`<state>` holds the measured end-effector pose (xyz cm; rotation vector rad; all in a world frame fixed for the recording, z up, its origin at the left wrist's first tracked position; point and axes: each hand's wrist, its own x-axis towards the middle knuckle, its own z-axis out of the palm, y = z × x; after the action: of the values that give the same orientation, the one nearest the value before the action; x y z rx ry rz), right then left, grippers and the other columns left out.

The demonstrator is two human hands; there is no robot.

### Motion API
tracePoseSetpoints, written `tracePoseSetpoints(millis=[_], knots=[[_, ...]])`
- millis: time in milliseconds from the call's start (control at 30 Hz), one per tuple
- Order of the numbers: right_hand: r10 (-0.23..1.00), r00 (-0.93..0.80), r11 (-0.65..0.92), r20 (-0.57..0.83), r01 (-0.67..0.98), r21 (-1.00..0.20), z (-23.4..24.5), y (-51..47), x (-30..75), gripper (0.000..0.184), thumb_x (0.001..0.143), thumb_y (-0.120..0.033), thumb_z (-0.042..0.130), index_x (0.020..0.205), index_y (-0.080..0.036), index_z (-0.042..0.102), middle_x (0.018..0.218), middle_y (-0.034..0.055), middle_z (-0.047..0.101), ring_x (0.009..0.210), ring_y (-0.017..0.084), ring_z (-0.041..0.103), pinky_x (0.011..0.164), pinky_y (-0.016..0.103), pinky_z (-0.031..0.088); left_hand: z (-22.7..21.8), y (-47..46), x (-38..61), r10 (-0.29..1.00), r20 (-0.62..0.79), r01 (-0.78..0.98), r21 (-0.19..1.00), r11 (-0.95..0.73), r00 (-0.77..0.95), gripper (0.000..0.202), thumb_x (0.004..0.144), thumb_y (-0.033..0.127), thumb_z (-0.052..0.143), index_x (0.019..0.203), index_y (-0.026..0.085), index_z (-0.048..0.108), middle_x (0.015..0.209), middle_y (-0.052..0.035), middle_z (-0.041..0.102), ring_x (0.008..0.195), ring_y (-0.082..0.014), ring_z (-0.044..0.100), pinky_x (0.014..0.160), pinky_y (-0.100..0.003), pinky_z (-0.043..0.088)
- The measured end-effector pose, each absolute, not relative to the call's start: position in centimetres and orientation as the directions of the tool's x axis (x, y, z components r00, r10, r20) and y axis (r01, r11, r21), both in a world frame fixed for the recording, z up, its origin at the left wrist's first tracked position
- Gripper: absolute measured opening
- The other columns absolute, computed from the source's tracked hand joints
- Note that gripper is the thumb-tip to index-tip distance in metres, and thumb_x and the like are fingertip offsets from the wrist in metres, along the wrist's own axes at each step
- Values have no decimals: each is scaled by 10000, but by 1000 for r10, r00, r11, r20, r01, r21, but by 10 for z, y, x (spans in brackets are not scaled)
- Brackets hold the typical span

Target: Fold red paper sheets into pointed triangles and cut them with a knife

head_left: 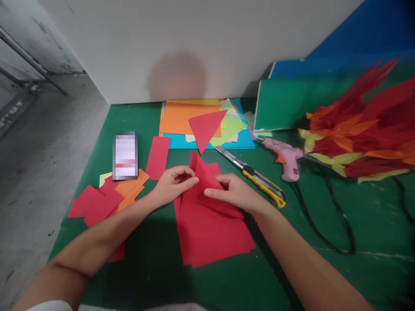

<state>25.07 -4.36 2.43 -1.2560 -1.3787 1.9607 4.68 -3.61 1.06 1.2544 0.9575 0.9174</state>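
My left hand (177,183) pinches the left edge of a folded sheet of red paper (207,177) between thumb and fingers. On the other side, my right hand (231,190) grips the same sheet, thumb on top and fingers behind. The sheet is bent up into a fold, with a pointed corner standing at its top left. Beneath it lies a stack of red paper (214,242) on the green table (149,276). Just beyond the hands, a red paper triangle (207,127) rests on a pile of coloured paper (184,114).
A yellow utility knife (259,179), blade out, lies right of the paper. Farther right are a pink glue gun (288,157) with black cord and a red-orange paper flame shape (363,129). At left, a phone (125,155) sits by red and orange paper pieces (100,201).
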Motion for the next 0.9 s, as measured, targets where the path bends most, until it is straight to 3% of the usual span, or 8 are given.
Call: tracePoseSetpoints(millis=[133, 267, 633, 900], knots=[[833, -343, -458, -433, 11, -889, 15, -43, 249, 291, 642, -431, 804, 789, -192, 727, 786, 18, 741, 702, 203, 689, 639, 292, 539, 4, -34, 47, 966, -36, -101, 993, 64, 257, 381, 692, 394, 778, 873, 177, 523, 855, 0, 585, 699, -73, 552, 662, -202, 474], [864, -244, -475, -441, -103, -874, 13, -44, 247, 334, 603, -421, 828, 844, -207, 744, 830, 40, 754, 742, 223, 703, 686, 327, 556, 3, -36, 48, 958, -60, -79, 993, 85, 282, 401, 705, 390, 772, 888, 180, 483, 752, 25, 554, 636, -65, 534, 590, -182, 450], [927, -95, -369, -363, -53, -928, 7, -49, 240, 342, 571, -429, 839, 806, -202, 741, 864, 40, 754, 765, 227, 685, 716, 342, 545, 5, -42, 48, 953, -10, 91, 996, -19, 302, 275, 724, 344, 738, 860, 156, 590, 723, 6, 572, 594, -64, 513, 508, -162, 434], [904, -139, -417, -404, -83, -905, 12, -47, 245, 372, 555, -444, 849, 827, -214, 741, 866, 39, 755, 750, 214, 691, 707, 323, 546, 6, -42, 48, 956, -55, 135, 991, 17, 287, 252, 722, 344, 739, 857, 154, 643, 717, -7, 596, 620, -85, 539, 534, -187, 462]])
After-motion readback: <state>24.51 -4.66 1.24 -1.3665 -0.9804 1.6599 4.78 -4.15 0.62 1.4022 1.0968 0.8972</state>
